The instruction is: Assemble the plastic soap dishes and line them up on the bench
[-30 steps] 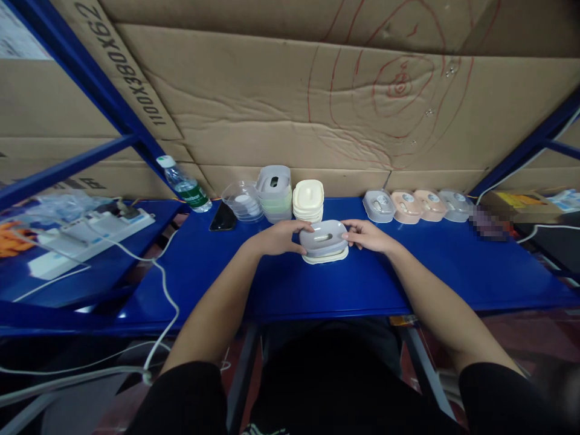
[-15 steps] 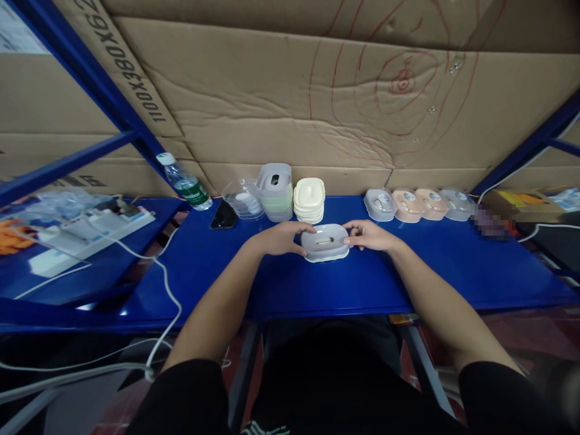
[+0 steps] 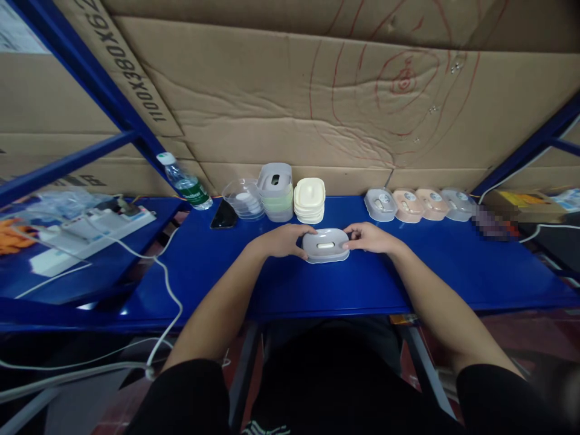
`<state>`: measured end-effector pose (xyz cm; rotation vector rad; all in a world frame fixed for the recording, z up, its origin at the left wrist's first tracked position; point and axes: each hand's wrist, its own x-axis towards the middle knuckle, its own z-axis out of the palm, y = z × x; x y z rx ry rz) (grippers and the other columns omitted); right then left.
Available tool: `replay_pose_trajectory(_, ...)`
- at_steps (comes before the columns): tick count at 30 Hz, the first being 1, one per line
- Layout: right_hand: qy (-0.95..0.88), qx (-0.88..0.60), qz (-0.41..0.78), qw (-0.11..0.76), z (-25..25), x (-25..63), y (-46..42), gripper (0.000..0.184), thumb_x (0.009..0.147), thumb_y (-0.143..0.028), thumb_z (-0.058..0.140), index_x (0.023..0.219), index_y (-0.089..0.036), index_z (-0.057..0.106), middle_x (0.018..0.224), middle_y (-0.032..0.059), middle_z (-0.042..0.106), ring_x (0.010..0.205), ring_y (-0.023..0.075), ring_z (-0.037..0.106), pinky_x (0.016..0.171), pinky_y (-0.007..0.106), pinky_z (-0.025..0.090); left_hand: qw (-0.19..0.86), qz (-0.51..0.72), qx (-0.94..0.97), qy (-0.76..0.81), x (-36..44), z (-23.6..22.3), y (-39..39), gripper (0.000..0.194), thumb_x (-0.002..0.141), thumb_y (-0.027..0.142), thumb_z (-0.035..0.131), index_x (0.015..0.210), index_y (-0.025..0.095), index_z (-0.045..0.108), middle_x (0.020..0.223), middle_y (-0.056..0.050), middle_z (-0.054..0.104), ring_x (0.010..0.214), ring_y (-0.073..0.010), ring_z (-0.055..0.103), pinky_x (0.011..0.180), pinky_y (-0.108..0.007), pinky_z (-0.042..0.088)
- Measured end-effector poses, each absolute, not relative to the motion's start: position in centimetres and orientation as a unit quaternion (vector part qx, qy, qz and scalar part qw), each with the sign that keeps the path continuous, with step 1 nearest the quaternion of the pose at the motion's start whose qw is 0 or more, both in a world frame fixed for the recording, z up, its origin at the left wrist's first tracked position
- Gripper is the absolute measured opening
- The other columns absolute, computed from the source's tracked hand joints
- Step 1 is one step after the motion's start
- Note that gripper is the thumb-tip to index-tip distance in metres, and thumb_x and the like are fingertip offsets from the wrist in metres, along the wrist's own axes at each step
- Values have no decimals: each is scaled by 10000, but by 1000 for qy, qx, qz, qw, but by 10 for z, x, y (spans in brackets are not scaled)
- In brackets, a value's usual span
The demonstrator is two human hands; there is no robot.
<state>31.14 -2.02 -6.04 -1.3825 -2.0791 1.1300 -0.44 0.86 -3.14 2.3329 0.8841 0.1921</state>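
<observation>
Between my hands is a grey, rounded plastic soap dish (image 3: 325,237) with a slot in its middle; a pale cream piece shows through the slot. My left hand (image 3: 288,240) grips the dish's left end between thumb and fingers. At the right end, my right hand (image 3: 366,236) pinches the rim the same way. Just behind the dish stands a stack of cream lidded pieces (image 3: 310,199). Left of that is a stack of grey and green slotted pieces (image 3: 275,190).
Clear round bowls (image 3: 244,199), a phone (image 3: 223,215) and a water bottle (image 3: 189,186) stand at the back left. Several grey and pink boxes with round labels (image 3: 408,205) line the back right. A white power strip (image 3: 90,238) and cables lie left. Cardboard (image 3: 254,90) walls the back.
The grey dish has settled slightly lower and flatter, and its slot now shows the cream piece more fully. Both hands keep their grip on its ends.
</observation>
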Motion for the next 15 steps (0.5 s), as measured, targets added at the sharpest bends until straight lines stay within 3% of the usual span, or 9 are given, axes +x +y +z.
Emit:
replay_pose_trajectory(7,-744,-496,402,194,-61,310,-21,591,758,-596,802,1138,-149,723,704,11,702,526,132,589,511,257,440,325,102,878,336,-11,-28,12,714,653,380,879,1320,250,658,1289,-71,718,1154,-279,669,948,-371,506)
replay_pose_trajectory(10,-750,-493,396,193,-60,309,-21,585,765,-598,798,1134,-150,728,712,17,710,530,131,596,526,256,449,300,211,856,364,-19,-21,16,584,691,439,859,1209,217,707,1084,-67,763,961,-230,702,831,-337,529)
replay_pose_trajectory(13,-752,-494,393,190,-59,310,-21,578,782,-604,782,1134,-149,725,718,22,714,532,132,600,526,254,455,156,418,779,442,-34,-10,23,266,848,413,722,1008,201,735,917,-55,739,847,-207,671,821,-365,530)
replay_pose_trajectory(15,-750,-496,394,188,-60,310,-21,572,787,-599,779,1136,-150,718,718,22,715,534,133,600,526,253,458,19,510,706,491,-49,-4,29,136,885,332,670,917,206,712,1014,-76,728,1005,-247,654,968,-440,496)
